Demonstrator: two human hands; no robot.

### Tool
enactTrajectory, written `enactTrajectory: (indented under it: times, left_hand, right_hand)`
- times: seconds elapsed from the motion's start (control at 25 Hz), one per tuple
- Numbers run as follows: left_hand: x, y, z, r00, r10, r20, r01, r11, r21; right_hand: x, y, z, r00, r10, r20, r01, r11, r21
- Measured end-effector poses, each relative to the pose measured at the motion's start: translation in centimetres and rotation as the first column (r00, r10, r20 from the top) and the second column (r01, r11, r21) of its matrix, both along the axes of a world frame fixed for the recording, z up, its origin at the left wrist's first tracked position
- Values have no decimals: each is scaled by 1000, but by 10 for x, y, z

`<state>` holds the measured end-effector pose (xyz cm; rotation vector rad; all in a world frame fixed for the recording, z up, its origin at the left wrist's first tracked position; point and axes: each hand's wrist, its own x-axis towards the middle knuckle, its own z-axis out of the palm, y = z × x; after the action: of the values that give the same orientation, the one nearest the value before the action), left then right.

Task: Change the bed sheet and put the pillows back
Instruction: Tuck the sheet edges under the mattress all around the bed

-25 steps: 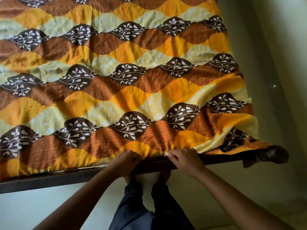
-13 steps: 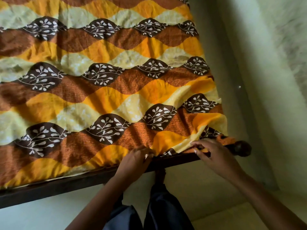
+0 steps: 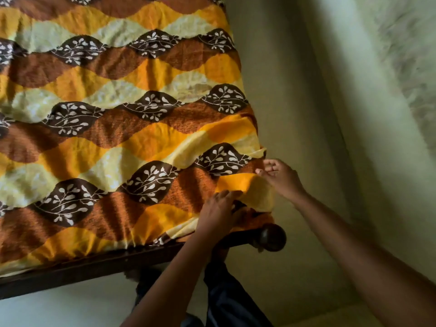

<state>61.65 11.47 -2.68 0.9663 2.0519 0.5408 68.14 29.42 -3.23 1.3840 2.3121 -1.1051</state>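
Observation:
An orange, yellow and brown bed sheet (image 3: 113, 128) with white leaf prints covers the mattress and hangs loose at the near right corner. My left hand (image 3: 220, 212) lies flat on the sheet near that corner, fingers spread over the fold. My right hand (image 3: 280, 177) pinches the sheet's right edge just above the corner, lifting a yellow flap. No pillows are in view.
A dark wooden bed frame (image 3: 77, 267) runs along the near edge and ends in a round knob (image 3: 272, 237) at the corner. A pale green wall (image 3: 354, 114) stands close to the bed's right side. My legs (image 3: 226, 300) stand on the pale floor.
Both hands have moved right along the near edge to the corner. The right hand rose from the frame to the sheet's side edge. The view swung right.

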Motion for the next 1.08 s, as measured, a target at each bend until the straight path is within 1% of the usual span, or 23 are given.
enactTrajectory:
  times: [0.04, 0.08, 0.12, 0.16, 0.2, 0.28, 0.36, 0.44, 0.48, 0.52, 0.56, 0.6, 0.68, 0.72, 0.76, 0.8, 0.84, 0.88, 0.92, 0.96, 1.0, 1.04, 1.08]
  left_hand:
    - [1, 8, -3, 1000, 3, -4, -3, 1000, 19]
    - [-2, 15, -5, 1000, 21, -8, -21, 999, 40]
    - [-8, 23, -8, 999, 44, -31, -43, 997, 58]
    - [-17, 33, -12, 995, 50, -83, -44, 997, 70]
    - [-30, 48, -15, 988, 37, -151, -25, 997, 78]
    - [-56, 83, -18, 959, -15, -284, 47, 993, 109]
    - [-75, 130, -23, 903, -139, -406, 192, 977, 91]
    - [-83, 176, -28, 815, -312, -488, 341, 940, -31]
    - [-84, 196, -30, 772, -404, -491, 393, 910, -131]
    - [-83, 213, -34, 736, -492, -464, 437, 870, -229]
    - [-82, 225, -37, 724, -567, -393, 483, 823, -298]
    - [-79, 235, -40, 739, -613, -281, 530, 785, -320]
    - [-66, 252, -45, 757, -651, -52, 614, 736, -287]
    - [-62, 260, -46, 727, -687, -27, 656, 705, -271]
    - [-60, 268, -46, 699, -714, -46, 681, 684, -262]
    - [-60, 275, -44, 690, -718, -86, 681, 685, -260]
    - [-63, 279, -44, 699, -702, -137, 663, 708, -243]
    - [-68, 280, -44, 715, -670, -199, 634, 741, -221]
    - [-73, 279, -45, 730, -633, -258, 603, 774, -193]
    - [-76, 276, -46, 747, -604, -279, 582, 796, -165]
    - [-76, 272, -47, 760, -593, -266, 575, 804, -151]
    - [-70, 269, -47, 749, -615, -247, 588, 789, -181]
    - [-61, 267, -46, 695, -679, -238, 631, 734, -252]
  right_hand:
    - [3, 12, -14, 985, -164, 52, 169, 976, -136]
    - [4, 20, -27, 953, -289, 93, 303, 915, -265]
    - [5, 24, -37, 921, -374, 109, 388, 850, -358]
    - [6, 27, -46, 899, -429, 88, 426, 809, -406]
    - [7, 29, -53, 881, -472, 39, 443, 793, -418]
    - [10, 29, -59, 857, -510, -79, 441, 804, -400]
    - [18, 34, -58, 842, -513, -169, 413, 813, -410]
    - [30, 46, -58, 817, -528, -234, 415, 818, -397]
    - [37, 54, -57, 799, -540, -264, 434, 822, -369]
    - [43, 62, -57, 775, -563, -286, 464, 815, -348]
    - [50, 69, -58, 763, -574, -297, 485, 812, -324]
    - [56, 73, -58, 771, -566, -294, 489, 820, -296]
    - [69, 79, -63, 809, -512, -287, 456, 856, -243]
    - [73, 79, -66, 819, -490, -297, 437, 870, -229]
    - [76, 79, -69, 806, -503, -312, 439, 862, -255]
    - [80, 80, -75, 770, -555, -314, 456, 823, -338]
    - [84, 79, -78, 733, -625, -269, 464, 748, -474]
    - [87, 76, -82, 732, -659, -174, 446, 656, -609]
    - [90, 70, -83, 775, -630, -59, 418, 580, -699]
    - [93, 60, -86, 827, -561, 42, 399, 531, -748]
    - [95, 49, -88, 850, -515, 106, 394, 491, -777]
    - [95, 39, -92, 843, -520, 139, 407, 447, -796]
    - [94, 30, -95, 804, -574, 153, 435, 394, -810]
